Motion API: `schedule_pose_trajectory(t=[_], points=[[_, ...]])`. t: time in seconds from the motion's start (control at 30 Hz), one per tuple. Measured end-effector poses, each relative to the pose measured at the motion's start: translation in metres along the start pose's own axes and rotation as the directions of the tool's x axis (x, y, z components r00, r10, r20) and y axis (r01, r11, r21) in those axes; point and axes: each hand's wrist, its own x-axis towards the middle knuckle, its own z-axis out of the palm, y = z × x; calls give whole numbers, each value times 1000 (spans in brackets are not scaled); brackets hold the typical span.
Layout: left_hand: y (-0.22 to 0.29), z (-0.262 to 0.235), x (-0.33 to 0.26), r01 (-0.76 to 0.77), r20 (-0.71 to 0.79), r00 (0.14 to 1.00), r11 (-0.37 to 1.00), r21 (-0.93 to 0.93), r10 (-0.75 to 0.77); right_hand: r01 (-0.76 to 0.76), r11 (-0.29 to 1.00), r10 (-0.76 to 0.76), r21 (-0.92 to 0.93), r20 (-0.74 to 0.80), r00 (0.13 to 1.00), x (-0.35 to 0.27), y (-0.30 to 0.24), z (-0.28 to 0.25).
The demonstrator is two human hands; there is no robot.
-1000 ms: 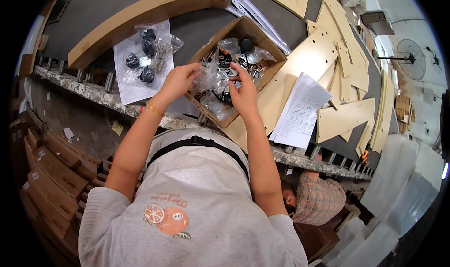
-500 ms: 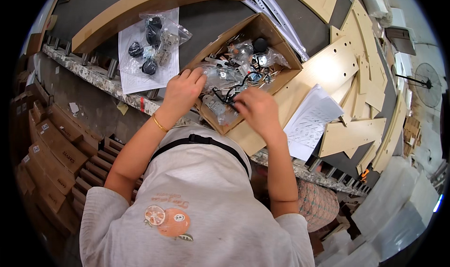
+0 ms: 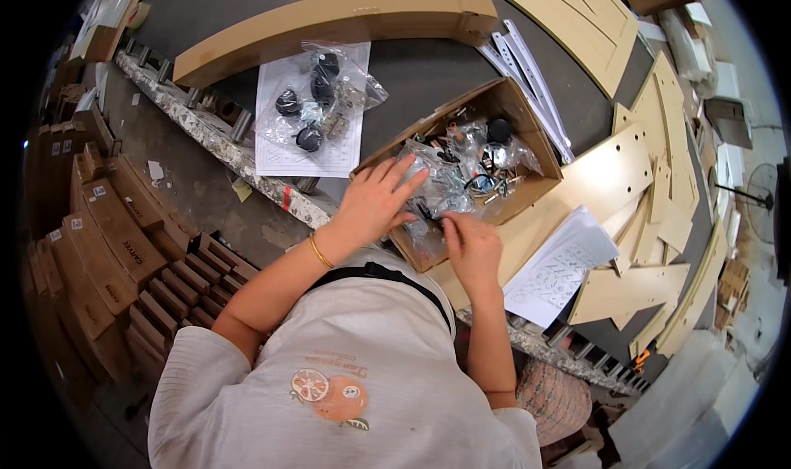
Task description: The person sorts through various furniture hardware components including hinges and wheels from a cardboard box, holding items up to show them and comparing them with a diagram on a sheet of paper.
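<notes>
An open cardboard box (image 3: pixel 534 131) holds a jumble of small hardware, clear plastic bags (image 3: pixel 441 185), dark cords and a round black part (image 3: pixel 499 130). My left hand (image 3: pixel 375 201) reaches over the box's near left side, fingers stretched and spread, its fingertips against a clear bag. At the near side of the box, my right hand (image 3: pixel 475 247) has thumb and fingers drawn together beside the bags; whatever is between them is hidden. Left of the box, a clear bag of black round parts and metal fittings (image 3: pixel 317 98) lies on a printed sheet (image 3: pixel 276 160).
A long cardboard carton (image 3: pixel 329 26) lies across the far table. Behind the box are white metal rails (image 3: pixel 535 86). Pale wooden panels (image 3: pixel 630 292) pile up at right, with a paper booklet (image 3: pixel 560 267) nearby. Stacked cartons (image 3: pixel 124 251) stand on the floor at left.
The view has shifted, so the scene sits lower and further right. My left hand has spread its fingers over the bags. My right hand has drawn back toward the box's near edge.
</notes>
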Motion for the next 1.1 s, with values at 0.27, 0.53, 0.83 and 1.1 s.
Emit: schedule_pose_trajectory(t=[0.27, 0.53, 0.83, 1.1], points=[[-1, -5, -8, 16, -99, 995, 998, -66, -22, -274, 800, 196, -533, -200, 960, 56, 61, -32], [-2, -7, -6, -43, -190, 982, 988, -146, 15, -293, 803, 273, -518, -116, 955, 79, 71, -61], [57, -26, 27, 70, 63, 997, 232, -970, -38, -336, 537, 305, 774, 193, 932, -1, 0, -68], [57, -52, 2, 91, 97, 992, 73, -993, 81, -523, 127, 121, 842, 511, 851, -42, -12, -64]])
